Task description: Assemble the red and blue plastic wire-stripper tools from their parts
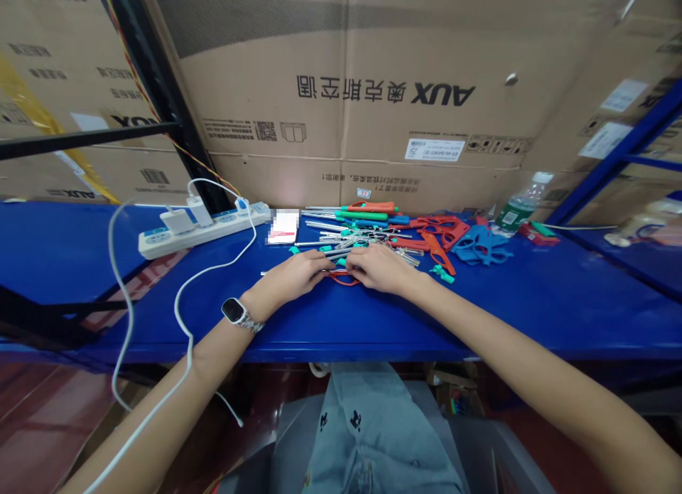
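Observation:
An orange plastic lighter handle (pixel 346 279) with a curved trigger guard lies low over the blue shelf, between my two hands. My left hand (pixel 298 275) pinches its left end; the tip of a thin metal tube shows beyond the knuckles. My right hand (pixel 381 268) is closed, thumb and fingertips together, at the handle's right side. A small green plastic piece (pixel 341 262) shows between the hands. Just behind them lie loose metal tubes (pixel 325 227) and green triggers (pixel 326 249). My fingers partly hide the handle.
Stick lighters (pixel 367 215) lie at the back. Orange handle shells (pixel 440 231), blue shells (pixel 482 247) and a water bottle (pixel 525 204) stand or lie to the right. A power strip (pixel 213 227) with a white cable (pixel 184 323) is on the left. Large cartons (pixel 346 124) form the back.

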`<act>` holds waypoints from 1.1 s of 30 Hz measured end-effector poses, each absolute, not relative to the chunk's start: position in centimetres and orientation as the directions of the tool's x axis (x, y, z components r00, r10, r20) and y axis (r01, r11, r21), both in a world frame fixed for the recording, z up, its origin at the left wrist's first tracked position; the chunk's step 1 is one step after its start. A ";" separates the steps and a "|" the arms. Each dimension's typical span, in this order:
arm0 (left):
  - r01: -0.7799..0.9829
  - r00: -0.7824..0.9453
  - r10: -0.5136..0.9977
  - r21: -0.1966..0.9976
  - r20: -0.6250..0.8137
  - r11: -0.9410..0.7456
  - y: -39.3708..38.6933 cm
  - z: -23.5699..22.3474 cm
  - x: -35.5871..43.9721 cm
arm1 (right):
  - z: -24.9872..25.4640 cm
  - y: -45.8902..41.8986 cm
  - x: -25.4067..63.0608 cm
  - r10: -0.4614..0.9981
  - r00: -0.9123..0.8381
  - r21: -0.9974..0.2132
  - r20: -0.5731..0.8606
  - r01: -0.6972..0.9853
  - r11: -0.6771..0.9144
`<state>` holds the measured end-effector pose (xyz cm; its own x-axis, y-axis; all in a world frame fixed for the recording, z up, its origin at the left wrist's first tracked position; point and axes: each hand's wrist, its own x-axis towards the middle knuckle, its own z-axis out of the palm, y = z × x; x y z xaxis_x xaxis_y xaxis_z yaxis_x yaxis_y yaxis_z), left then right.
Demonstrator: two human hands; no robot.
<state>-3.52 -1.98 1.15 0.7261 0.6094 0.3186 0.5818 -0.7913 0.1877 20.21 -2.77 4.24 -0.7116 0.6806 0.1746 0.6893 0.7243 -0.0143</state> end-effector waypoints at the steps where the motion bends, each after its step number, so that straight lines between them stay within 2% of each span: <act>1: 0.581 0.722 0.612 0.197 0.323 -0.790 -2.0 1.1 -3.6 | 4.3 -2.7 20.3 0.683 -0.709 -0.033 0.173 0.689 0.724; 5: 0.586 0.720 0.615 0.193 0.323 -0.787 -2.1 1.1 -3.7 | 4.2 -2.5 20.4 0.673 -0.716 -0.062 0.188 0.675 0.735; 13: 0.566 0.717 0.591 0.185 0.369 -0.803 -2.3 0.9 -2.6 | 4.2 -2.8 20.3 0.668 -0.727 -0.025 0.162 0.673 0.739; 18: 0.592 0.715 0.612 0.173 0.339 -0.787 -2.0 1.1 -2.1 | 4.1 -2.5 20.1 0.672 -0.722 -0.096 0.162 0.666 0.739; 23: 0.617 0.735 0.612 0.088 0.291 -0.782 -1.9 1.7 -1.8 | 3.7 -1.6 20.2 0.720 -0.676 -0.292 0.157 0.664 0.688; 25: 0.619 0.746 0.607 0.052 0.272 -0.784 -1.9 1.8 -1.8 | 3.8 -1.4 20.3 0.731 -0.667 -0.333 0.146 0.663 0.671; 33: 0.534 0.802 0.518 0.034 0.298 -0.845 -2.4 1.8 -2.3 | 4.0 -1.2 19.6 0.754 -0.648 -0.299 0.106 0.703 0.646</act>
